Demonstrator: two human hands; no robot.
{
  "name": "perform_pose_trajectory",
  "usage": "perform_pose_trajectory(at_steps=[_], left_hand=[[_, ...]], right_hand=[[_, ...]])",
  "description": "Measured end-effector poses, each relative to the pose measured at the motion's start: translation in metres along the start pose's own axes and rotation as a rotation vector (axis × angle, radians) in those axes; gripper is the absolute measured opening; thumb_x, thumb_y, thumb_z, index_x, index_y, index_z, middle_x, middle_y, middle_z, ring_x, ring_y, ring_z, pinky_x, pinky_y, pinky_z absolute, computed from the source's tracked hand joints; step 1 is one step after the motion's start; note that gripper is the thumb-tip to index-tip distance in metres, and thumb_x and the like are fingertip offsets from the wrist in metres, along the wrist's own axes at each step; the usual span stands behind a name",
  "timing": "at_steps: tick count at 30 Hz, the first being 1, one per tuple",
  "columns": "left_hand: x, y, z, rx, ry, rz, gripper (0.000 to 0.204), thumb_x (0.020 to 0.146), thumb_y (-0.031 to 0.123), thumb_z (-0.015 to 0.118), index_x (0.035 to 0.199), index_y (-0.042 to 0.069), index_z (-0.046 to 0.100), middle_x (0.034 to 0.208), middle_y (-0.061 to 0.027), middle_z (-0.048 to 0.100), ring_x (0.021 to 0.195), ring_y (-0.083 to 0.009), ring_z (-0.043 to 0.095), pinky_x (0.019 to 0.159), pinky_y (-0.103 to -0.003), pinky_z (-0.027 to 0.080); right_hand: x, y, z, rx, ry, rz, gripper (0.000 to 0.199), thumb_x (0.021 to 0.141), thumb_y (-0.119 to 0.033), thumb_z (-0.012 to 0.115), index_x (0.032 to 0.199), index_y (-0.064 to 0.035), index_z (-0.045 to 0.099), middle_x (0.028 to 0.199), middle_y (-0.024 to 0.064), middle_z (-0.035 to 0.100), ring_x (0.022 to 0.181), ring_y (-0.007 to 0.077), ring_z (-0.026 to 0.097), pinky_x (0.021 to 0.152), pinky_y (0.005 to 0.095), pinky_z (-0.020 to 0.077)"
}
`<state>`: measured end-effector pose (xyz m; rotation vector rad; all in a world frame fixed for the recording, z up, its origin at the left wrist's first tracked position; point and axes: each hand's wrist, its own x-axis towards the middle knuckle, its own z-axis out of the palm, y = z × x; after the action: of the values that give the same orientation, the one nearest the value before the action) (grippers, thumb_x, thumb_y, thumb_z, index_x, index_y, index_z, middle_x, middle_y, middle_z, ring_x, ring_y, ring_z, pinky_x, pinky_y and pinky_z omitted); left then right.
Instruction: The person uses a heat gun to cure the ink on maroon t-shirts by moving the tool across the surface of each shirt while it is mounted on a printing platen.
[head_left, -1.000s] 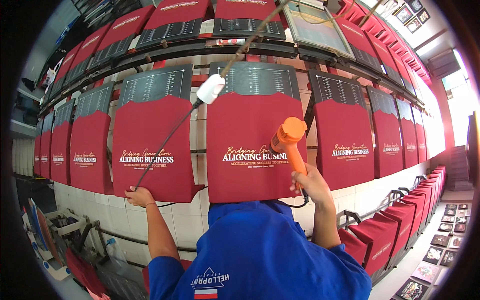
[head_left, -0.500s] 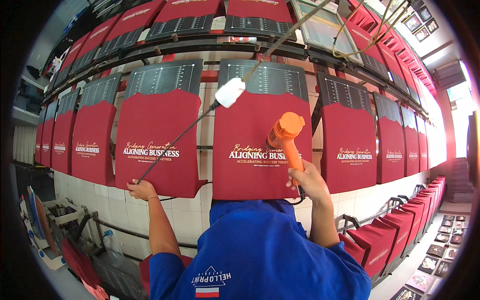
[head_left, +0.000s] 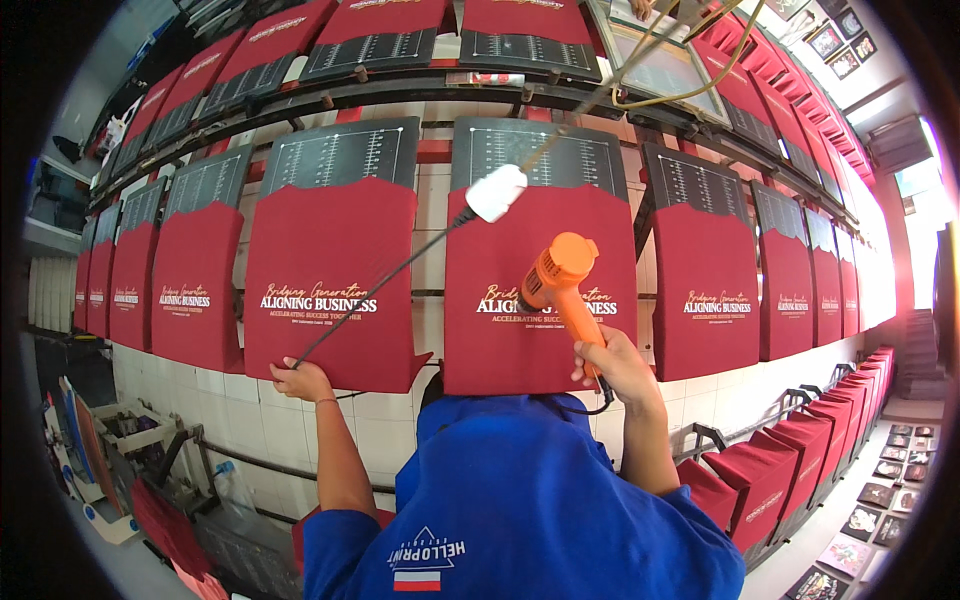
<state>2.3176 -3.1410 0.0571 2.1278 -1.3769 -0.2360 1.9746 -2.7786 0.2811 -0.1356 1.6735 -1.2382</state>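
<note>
My right hand (head_left: 618, 366) is closed round the handle of an orange heat gun (head_left: 570, 262). Its nozzle points left over the white and gold print of a dark red shirt (head_left: 500, 362), which is stretched on a black marked board (head_left: 540, 150). Between the fingers of my left hand (head_left: 302, 381) runs a black cord (head_left: 385, 278), at the lower edge of the neighbouring red shirt (head_left: 330, 230). This cord slants up to a white plug connector (head_left: 497, 193), from which a brown cable (head_left: 560, 135) hangs down from above.
Rows of red shirts on boards stretch left and right. Behind runs a dark metal rail (head_left: 400, 92), with a framed screen (head_left: 665, 70) at the far right. Fingers (head_left: 642, 8) show beside that screen. More shirts (head_left: 770, 480) stand on a rack behind me, at lower right.
The shirts and boards have shifted slightly right in view. The white plug connector has swung right, and the heat gun sits further left over the print. Both hands keep their grip.
</note>
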Motion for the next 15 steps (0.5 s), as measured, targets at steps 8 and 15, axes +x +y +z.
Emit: perform_pose_trajectory(at_steps=[8,15], left_hand=[[0.001,0.001,-0.006,-0.021,-0.057,-0.018,0.051,0.1,0.03,0.047,0.141,0.001,0.036,0.142,-0.0324,0.029,0.127,-0.0472,0.038,0.104,-0.053,0.035],[0.001,-0.003,-0.002,-0.052,-0.006,0.021,0.051,0.098,0.03,0.05,0.138,0.001,0.04,0.138,-0.0334,0.033,0.125,-0.0482,0.039,0.103,-0.052,0.035]], right_hand=[[0.005,-0.008,0.025,0.003,0.037,0.009,0.023,0.09,-0.012,0.058,0.106,0.0028,0.053,0.077,0.004,0.059,0.063,0.0123,0.063,0.053,0.0238,0.0501],[0.009,-0.014,0.044,-0.028,0.048,-0.015,0.017,0.091,-0.013,0.057,0.1,0.0012,0.054,0.076,0.0041,0.059,0.062,0.0128,0.064,0.053,0.024,0.0507]])
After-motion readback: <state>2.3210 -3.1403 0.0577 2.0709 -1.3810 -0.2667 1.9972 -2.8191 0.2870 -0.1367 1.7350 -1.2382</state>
